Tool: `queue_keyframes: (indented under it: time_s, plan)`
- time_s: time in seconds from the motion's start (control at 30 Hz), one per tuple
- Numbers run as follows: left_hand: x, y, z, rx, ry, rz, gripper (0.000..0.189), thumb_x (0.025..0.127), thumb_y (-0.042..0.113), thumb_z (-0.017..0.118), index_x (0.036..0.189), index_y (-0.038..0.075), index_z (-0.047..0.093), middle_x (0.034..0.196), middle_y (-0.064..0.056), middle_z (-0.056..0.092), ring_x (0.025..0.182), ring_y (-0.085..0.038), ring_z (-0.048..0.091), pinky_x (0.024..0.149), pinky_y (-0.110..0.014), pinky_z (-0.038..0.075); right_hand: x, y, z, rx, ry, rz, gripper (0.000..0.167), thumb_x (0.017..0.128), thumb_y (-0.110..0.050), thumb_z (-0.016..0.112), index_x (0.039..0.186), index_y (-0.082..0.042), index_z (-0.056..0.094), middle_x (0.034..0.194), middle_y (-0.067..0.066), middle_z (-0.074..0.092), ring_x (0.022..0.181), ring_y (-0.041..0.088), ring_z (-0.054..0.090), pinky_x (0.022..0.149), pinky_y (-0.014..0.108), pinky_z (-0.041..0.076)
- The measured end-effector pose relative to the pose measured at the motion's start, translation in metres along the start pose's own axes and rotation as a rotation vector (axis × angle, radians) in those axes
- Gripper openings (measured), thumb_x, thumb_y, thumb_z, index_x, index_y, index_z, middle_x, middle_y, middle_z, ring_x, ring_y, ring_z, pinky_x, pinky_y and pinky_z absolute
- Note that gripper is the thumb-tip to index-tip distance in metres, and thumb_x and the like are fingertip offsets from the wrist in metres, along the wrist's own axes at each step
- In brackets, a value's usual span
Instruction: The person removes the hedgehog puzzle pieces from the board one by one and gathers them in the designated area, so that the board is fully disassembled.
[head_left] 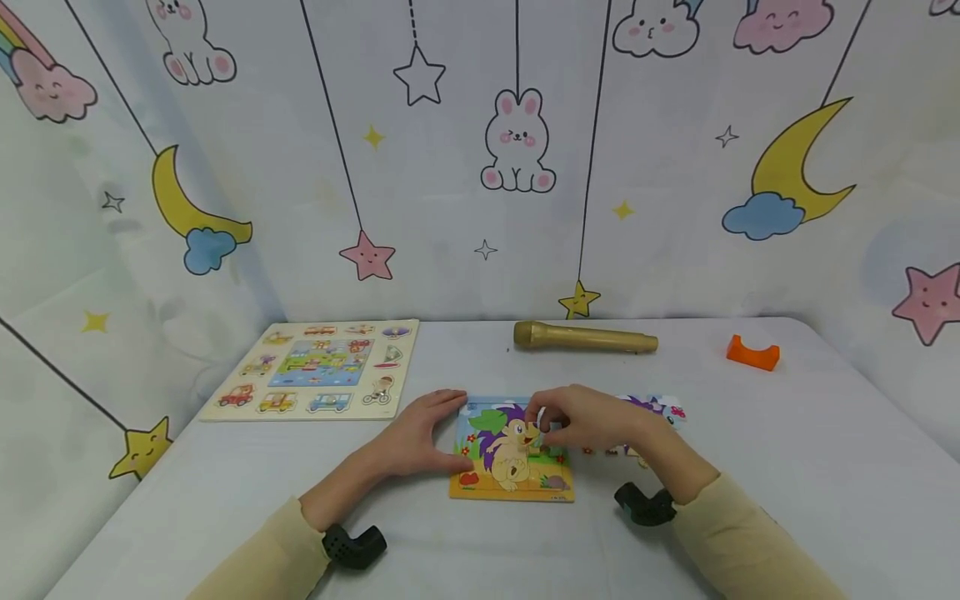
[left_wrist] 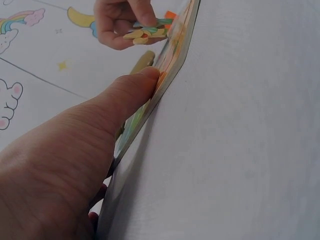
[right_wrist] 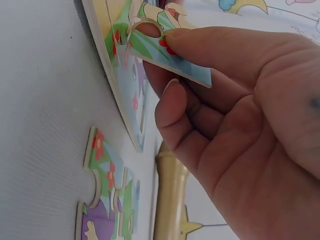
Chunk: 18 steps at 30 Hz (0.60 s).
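My left hand (head_left: 416, 437) rests along the left side of a small jigsaw puzzle board (head_left: 513, 493) with a purple-spined hedgehog picture. In the left wrist view, its thumb (left_wrist: 132, 90) lies straight on the board's edge. My right hand (head_left: 585, 417) pinches a puzzle piece (right_wrist: 172, 62) between thumb and fingers, over the board's right side. Green leaves, red flowers and pale blue show on this piece, which has a rounded notch. Loose puzzle pieces (right_wrist: 107, 175) lie on the table right of the board, partly hidden by my right forearm in the head view.
A larger picture board (head_left: 397, 362) with vehicles lies at the back left. Along the table's back lie a gold toy microphone (head_left: 588, 337) and an orange curved block (head_left: 752, 354). A printed cloth wall (head_left: 450, 183) rises behind the white table (head_left: 810, 467).
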<state>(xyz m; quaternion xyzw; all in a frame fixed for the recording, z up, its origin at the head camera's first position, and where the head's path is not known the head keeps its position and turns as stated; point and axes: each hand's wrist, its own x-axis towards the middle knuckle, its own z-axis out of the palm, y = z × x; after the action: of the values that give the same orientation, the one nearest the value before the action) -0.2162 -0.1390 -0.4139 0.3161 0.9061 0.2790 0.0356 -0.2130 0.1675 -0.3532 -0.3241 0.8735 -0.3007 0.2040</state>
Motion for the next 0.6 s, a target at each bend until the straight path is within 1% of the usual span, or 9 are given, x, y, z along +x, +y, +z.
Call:
queue_keyframes:
  time_s: [0.17,0.23,0.33,0.4,0.5,0.6]
  plan:
    - [0.000,0.000,0.000,-0.008,-0.004,-0.006,0.096,0.078,0.057,0.079,0.153,0.007,0.044,0.158,-0.008,0.039,0.147,-0.033,0.029,0.118,-0.054,0.025,-0.005,0.004,-0.008,-0.006,0.038,-0.056,0.022,0.096,-0.010,0.068,0.118,-0.011,0.065,0.101,-0.007,0.067,0.089,0.015,0.062,0.084,0.031,0.055]
    - [0.000,-0.001,0.000,-0.008,-0.004,-0.011,0.096,0.078,0.057,0.079,0.153,0.008,0.044,0.158,-0.008,0.039,0.147,-0.033,0.029,0.118,-0.054,0.026,-0.006,0.005,-0.011,-0.008,0.055,-0.068,0.023,0.096,-0.010,0.068,0.118,-0.010,0.065,0.104,-0.007,0.067,0.092,0.015,0.062,0.086,0.032,0.055]
    - [0.000,-0.003,0.000,-0.002,0.000,-0.015,0.097,0.077,0.057,0.079,0.153,0.008,0.044,0.158,-0.006,0.038,0.147,-0.032,0.029,0.118,-0.054,0.026,-0.010,0.006,-0.017,-0.015,0.082,-0.082,0.022,0.096,-0.013,0.068,0.118,-0.012,0.066,0.106,-0.007,0.066,0.095,0.015,0.061,0.085,0.032,0.055]
    - [0.000,-0.004,0.000,-0.002,0.002,-0.013,0.097,0.078,0.057,0.080,0.153,0.008,0.045,0.158,-0.007,0.039,0.147,-0.032,0.029,0.117,-0.054,0.026,-0.013,0.008,-0.021,-0.013,0.094,-0.081,0.021,0.097,-0.014,0.068,0.117,-0.014,0.066,0.104,-0.006,0.066,0.094,0.015,0.061,0.084,0.031,0.055]
    - [0.000,-0.003,0.001,-0.007,-0.002,-0.008,0.096,0.078,0.057,0.080,0.153,0.008,0.045,0.158,-0.007,0.038,0.147,-0.032,0.028,0.118,-0.053,0.025,-0.022,0.011,-0.027,0.014,0.110,-0.067,0.020,0.097,-0.014,0.069,0.117,-0.014,0.067,0.102,-0.004,0.065,0.093,0.017,0.062,0.085,0.030,0.055]
    - [0.001,-0.002,0.001,-0.012,0.000,-0.005,0.097,0.078,0.057,0.080,0.153,0.007,0.045,0.158,-0.008,0.039,0.147,-0.033,0.028,0.118,-0.054,0.025,-0.035,0.016,-0.034,0.048,0.124,-0.047,0.022,0.097,-0.014,0.068,0.118,-0.010,0.067,0.102,-0.001,0.065,0.093,0.019,0.062,0.086,0.030,0.056]
